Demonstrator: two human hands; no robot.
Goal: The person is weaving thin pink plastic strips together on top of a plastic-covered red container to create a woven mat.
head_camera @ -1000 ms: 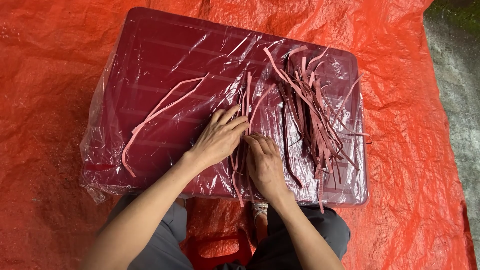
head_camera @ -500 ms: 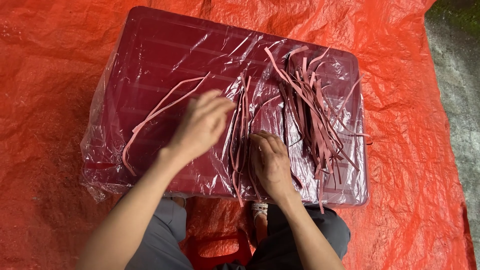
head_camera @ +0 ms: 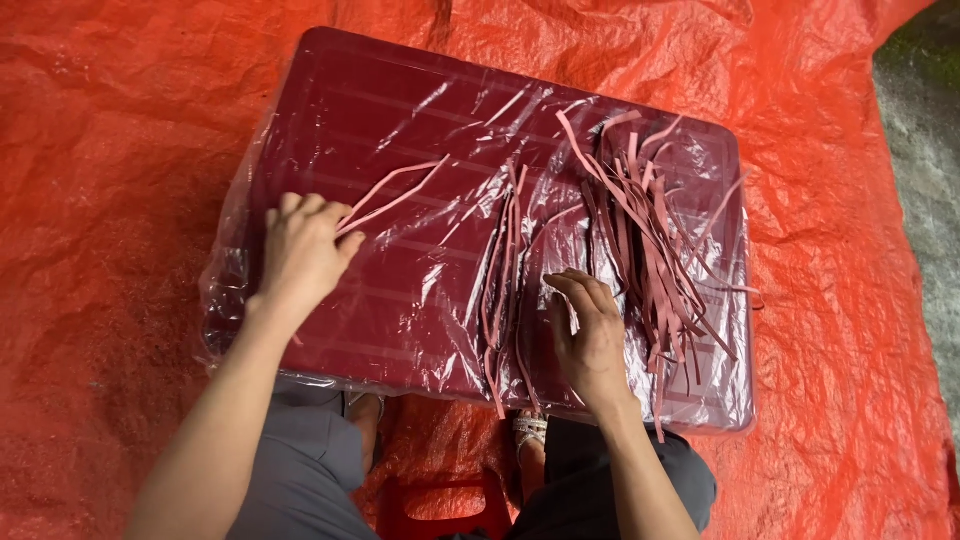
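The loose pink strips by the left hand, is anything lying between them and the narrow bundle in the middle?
Nothing visible does. The left hand rests on the loose pink strips; between them and the narrow bundle lies only bare plastic-wrapped tray top. The right hand sits beyond the bundle.

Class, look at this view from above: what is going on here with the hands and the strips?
A person sits at a dark red board wrapped in clear plastic, set on an orange tarp. The left hand rests on the end of a loose pair of pink strips at the board's left side. The right hand lies flat between a narrow bundle of strips in the middle and a larger, messier pile of strips on the right.
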